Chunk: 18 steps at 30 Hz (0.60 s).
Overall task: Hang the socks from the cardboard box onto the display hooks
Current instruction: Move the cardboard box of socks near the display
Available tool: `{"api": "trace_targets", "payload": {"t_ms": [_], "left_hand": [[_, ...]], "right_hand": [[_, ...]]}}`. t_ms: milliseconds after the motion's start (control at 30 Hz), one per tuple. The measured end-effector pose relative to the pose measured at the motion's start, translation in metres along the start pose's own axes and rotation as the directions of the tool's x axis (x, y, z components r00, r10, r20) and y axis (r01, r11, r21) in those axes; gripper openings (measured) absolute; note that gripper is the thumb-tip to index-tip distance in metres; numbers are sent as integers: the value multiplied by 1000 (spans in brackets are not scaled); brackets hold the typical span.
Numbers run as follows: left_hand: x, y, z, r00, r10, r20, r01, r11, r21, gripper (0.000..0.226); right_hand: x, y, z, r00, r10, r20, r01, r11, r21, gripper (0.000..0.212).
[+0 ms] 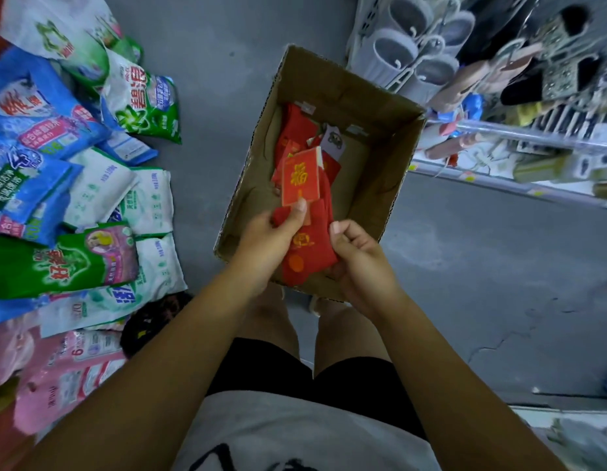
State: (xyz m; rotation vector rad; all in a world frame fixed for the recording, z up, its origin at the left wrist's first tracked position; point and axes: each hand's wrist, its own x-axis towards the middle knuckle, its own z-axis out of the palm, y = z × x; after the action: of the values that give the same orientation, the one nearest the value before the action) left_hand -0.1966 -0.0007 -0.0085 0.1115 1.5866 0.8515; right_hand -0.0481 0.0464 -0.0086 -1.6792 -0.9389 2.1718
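You are reaching both forearms down over the open cardboard box (332,96) on the grey floor (482,253). Your left hand (268,243) is pinching the lower edge of a red sock pack (303,212), thumb on its gold-printed card. Your right hand (359,263) is curling around the pack's right side, fingers closed on the fabric. More red socks (295,134) are lying inside the box, beyond your hands. Detergent bags (74,164) are piling up on your left; the display rack (499,79) is standing to the right.
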Motion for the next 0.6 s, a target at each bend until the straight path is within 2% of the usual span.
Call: {"api": "trace_targets", "payload": {"t_ms": [33,133,233,333,400,500,600], "left_hand": [[6,-1,0,999,-42,12,43,997,-68,33],[25,-4,-6,997,-27,-79,15,988,-151,28],[45,-10,-15,986,-17,-166,2,996,-92,16],[63,-15,-18,986,3,-165,-5,1000,-13,16],[76,-20,-17,989,6,-146,-8,1000,-12,19],[96,-26,-17,990,-13,-140,8,999,-38,25],[111,-32,-15,992,-2,-124,-2,999,-36,24]], "right_hand": [[1,0,-1,1000,-5,-14,4,999,-38,20],[24,2,-11,989,-50,-136,34,992,-121,34],[69,3,-16,961,-28,-274,4,996,-89,33],[134,14,-15,930,57,-363,-66,998,-13,18],[173,23,-14,913,92,-398,-100,995,1,18],[209,31,-13,886,110,-450,-108,994,29,41],[232,37,-13,893,157,-422,-117,986,120,62]]}}
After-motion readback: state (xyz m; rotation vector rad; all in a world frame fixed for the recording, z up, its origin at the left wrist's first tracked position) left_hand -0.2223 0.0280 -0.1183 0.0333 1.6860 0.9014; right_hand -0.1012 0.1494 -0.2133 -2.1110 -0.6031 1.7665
